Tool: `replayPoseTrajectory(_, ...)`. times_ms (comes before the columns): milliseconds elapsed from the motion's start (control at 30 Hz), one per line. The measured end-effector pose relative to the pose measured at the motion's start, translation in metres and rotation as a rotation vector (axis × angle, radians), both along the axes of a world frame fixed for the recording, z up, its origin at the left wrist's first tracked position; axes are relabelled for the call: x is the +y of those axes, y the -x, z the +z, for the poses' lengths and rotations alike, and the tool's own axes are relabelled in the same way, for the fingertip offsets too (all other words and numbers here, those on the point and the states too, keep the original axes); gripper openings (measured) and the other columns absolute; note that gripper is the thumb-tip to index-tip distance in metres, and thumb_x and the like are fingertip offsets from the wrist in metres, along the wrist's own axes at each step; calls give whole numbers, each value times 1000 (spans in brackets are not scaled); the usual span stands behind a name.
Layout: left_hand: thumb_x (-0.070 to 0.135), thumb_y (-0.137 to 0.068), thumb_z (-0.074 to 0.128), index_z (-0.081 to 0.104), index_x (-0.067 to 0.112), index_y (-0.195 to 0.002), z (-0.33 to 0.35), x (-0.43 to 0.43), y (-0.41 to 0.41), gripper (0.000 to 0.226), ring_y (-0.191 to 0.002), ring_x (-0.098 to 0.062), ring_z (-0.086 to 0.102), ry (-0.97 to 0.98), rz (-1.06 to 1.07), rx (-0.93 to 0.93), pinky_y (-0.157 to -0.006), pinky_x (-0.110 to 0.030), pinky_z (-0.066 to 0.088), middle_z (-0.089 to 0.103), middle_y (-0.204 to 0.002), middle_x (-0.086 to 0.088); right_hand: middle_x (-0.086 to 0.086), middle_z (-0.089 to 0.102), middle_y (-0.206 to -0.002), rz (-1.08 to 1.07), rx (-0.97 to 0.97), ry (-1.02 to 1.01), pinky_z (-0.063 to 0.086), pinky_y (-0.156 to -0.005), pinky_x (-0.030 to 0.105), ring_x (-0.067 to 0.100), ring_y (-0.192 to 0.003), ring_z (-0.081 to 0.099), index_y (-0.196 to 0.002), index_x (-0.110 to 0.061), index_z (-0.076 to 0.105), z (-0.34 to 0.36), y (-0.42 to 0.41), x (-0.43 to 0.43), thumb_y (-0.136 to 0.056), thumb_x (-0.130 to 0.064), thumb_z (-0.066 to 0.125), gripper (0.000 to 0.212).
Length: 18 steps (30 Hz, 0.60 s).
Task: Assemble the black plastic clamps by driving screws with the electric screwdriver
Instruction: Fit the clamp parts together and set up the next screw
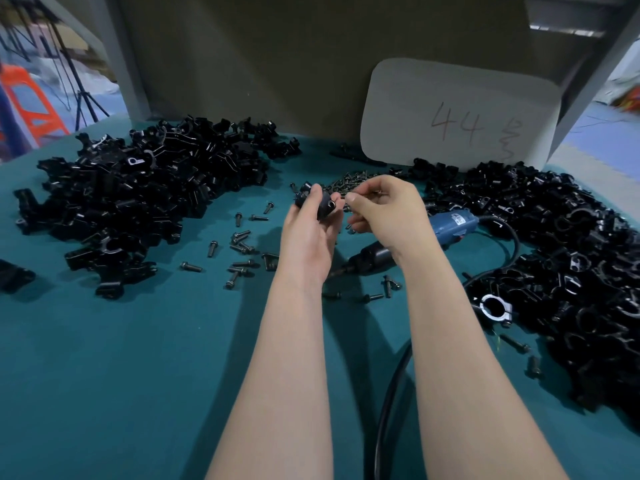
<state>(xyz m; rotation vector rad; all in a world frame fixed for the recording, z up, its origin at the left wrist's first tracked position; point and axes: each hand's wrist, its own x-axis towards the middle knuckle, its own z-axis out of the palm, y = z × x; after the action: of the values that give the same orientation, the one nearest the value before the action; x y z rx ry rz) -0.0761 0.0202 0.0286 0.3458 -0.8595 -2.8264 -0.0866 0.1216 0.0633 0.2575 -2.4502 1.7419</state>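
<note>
My left hand (308, 233) grips a black plastic clamp (320, 204) above the teal table, its screw hole facing right. My right hand (384, 211) hovers just right of the clamp with thumb and fingers curled and pinched together; a small screw seems to sit between the fingertips, mostly hidden. The electric screwdriver (408, 242), blue body with a black nose, lies on the table under my right wrist, its bit pointing left. Loose black screws (242, 242) are scattered left of my left hand, and a denser heap of screws (349, 183) lies behind both hands.
A large pile of black clamp parts (138, 199) fills the left of the teal table (121, 375); another pile (561, 265) covers the right. The screwdriver's black cable (391, 386) runs toward the near edge. A white card (457, 112) marked 44 leans at the back.
</note>
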Motion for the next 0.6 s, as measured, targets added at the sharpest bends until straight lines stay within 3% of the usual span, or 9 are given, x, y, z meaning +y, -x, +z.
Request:
replayPoseTrajectory(133,16,-97,56,51,8,-94,1,4,-2,10,-72,-16,61,55,20,22,-72,-23,55,63,-85,-10,-2,67,-74,1,53,-166,59,-74,30,9,-64,67,-78,-24,58,-1,0,-1,-88,-10,65,19)
replayPoseTrajectory(233,17,-98,54,52,10,-93,2,6,-2,9,-76,-14,62,151,27,34,-70,-20,55,63,-87,-7,-2,68,-84,-33,100,-308,55,-82,32,17,-81,67,-81,-25,60,0,-1,-1,-88,-12,63,15)
replayPoseTrajectory(333,20,-99,53,53,11,-97,2,9,-1,9,-81,-13,62,352,48,19,-73,-21,53,64,-92,-4,-1,66,-85,-38,119,-375,53,-77,29,18,-82,66,-87,-21,61,0,-3,-4,-87,-10,59,11)
replayPoseTrajectory(433,27,-98,53,52,13,-102,2,11,-1,14,-89,-16,59,610,82,-24,-84,-31,49,64,-102,-4,5,67,-89,-61,143,-457,49,-71,28,20,-81,61,-91,-17,63,-1,-4,-9,-88,-11,56,9)
replayPoseTrajectory(533,29,-99,51,52,19,-102,3,11,-2,11,-91,-14,59,672,142,-40,-68,-19,48,65,-103,2,10,69,-92,-13,113,-397,54,-80,32,21,-83,67,-101,-10,66,1,-5,-12,-92,-9,54,15)
replayPoseTrajectory(600,31,-99,50,51,18,-105,3,10,-2,15,-88,-12,59,650,162,-61,-65,-18,46,63,-99,3,4,68,-92,24,134,-407,51,-72,11,-2,-71,65,-107,-9,65,1,-4,-11,-94,-10,53,18)
